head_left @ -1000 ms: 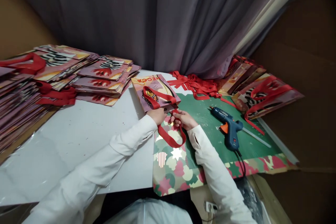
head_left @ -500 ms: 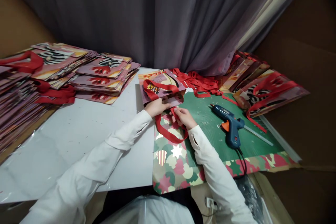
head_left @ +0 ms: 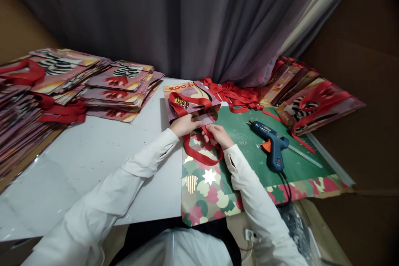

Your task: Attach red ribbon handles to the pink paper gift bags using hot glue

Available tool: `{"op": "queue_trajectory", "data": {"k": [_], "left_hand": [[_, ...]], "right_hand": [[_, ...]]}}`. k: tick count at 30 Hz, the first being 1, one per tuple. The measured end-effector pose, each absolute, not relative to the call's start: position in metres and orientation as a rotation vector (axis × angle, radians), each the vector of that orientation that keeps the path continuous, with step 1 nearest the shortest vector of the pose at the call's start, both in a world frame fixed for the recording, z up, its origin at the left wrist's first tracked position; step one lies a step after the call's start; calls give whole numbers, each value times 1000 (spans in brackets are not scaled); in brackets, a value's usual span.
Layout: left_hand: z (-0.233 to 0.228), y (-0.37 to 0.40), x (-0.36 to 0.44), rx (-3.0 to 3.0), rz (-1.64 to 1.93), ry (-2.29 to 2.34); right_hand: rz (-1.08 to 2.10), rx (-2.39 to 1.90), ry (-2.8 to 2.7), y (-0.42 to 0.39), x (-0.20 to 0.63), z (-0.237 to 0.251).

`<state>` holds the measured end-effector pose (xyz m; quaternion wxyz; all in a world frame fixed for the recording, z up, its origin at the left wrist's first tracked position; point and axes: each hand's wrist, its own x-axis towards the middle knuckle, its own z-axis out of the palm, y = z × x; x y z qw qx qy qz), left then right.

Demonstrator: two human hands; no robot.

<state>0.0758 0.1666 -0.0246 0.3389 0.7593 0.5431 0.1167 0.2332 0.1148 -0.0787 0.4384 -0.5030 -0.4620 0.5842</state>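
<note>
Grip closed both sides: right hand pinches red ribbon, left hand clasps paper bag, just shifted rightward, leaving ribbon beside its mouth.

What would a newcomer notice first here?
Probably the red ribbon loop held in the right hand, before the butterfly-printed bag; the left hand touches the bag's near edge. To the right, a blue glue gun lies on a green mat. Stacks of bags lie left.

White tabletop lies open leftward, but glue gun obstructs rightward
</note>
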Motion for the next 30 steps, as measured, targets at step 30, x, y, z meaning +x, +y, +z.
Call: {"op": "queue_trajectory", "data": {"k": [30], "left_hand": [[-35,168,79,2084,344,1426]], "right_hand": [[1198,-1231,-1119,111,225,-84]]}}
